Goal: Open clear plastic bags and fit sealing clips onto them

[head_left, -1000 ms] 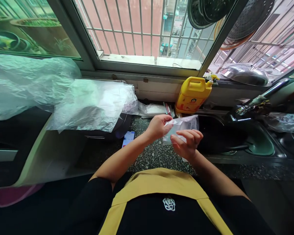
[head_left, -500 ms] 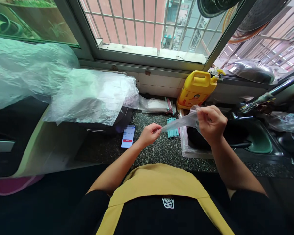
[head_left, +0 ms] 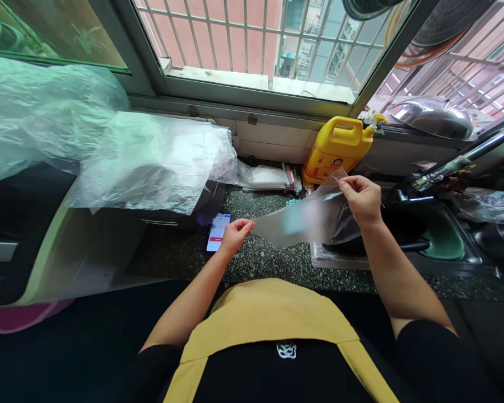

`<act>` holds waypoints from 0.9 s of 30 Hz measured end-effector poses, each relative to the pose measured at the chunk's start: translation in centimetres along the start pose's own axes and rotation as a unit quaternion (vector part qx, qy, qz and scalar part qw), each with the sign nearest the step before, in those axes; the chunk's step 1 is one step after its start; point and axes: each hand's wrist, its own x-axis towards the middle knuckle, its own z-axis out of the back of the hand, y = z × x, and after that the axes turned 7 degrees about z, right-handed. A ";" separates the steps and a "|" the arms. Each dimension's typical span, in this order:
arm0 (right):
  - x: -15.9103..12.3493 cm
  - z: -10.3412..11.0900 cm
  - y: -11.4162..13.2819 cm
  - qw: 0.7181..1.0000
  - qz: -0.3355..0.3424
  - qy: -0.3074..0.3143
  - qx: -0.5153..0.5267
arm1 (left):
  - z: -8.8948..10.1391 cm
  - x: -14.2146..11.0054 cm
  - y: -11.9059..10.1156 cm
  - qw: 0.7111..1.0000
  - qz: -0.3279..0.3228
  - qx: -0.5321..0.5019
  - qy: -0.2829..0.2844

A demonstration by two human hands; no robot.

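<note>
Bag (head_left: pixel 275 226) of clear plastic, stretched over speckled counter (head_left: pixel 260 263); pinched at opposite ends by left hand (head_left: pixel 235 235) and right hand (head_left: pixel 364 198); phone (head_left: pixel 217 230) just beside left; yellow jug (head_left: pixel 336 148) behind right; room between bag and apron (head_left: pixel 273 313).

Jug (head_left: pixel 340 144): is glowing bright yellow, with orange-red print on its lower front
Plastic bag (head_left: pixel 273 226), before the jug: is showing translucent grey, with a pale teal patch
Countertop (head_left: pixel 260 263), before the jug: is spreading black, thickly flecked with pale speckles
Phone (head_left: pixel 220 228), left of the jug: is shining pale blue-white, with a red bar
Apron (head_left: pixel 269 310), nearer than the jug: is standing out plain mustard
Tub (head_left: pixel 19 318), far left of the jug: is showing pink
</note>
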 end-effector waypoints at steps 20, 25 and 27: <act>-4.5 -3.5 -1.6 0.994 -0.092 -0.027 0.049 | -1.9 0.3 -3.1 0.981 0.099 -0.168 0.012; -8.5 -5.6 1.3 1.000 0.016 -0.011 -0.005 | -3.6 -0.7 -3.4 0.988 0.063 -0.136 0.041; -9.6 -6.4 2.2 0.995 0.092 0.000 -0.043 | -4.1 -1.1 -3.7 0.990 0.051 -0.118 0.054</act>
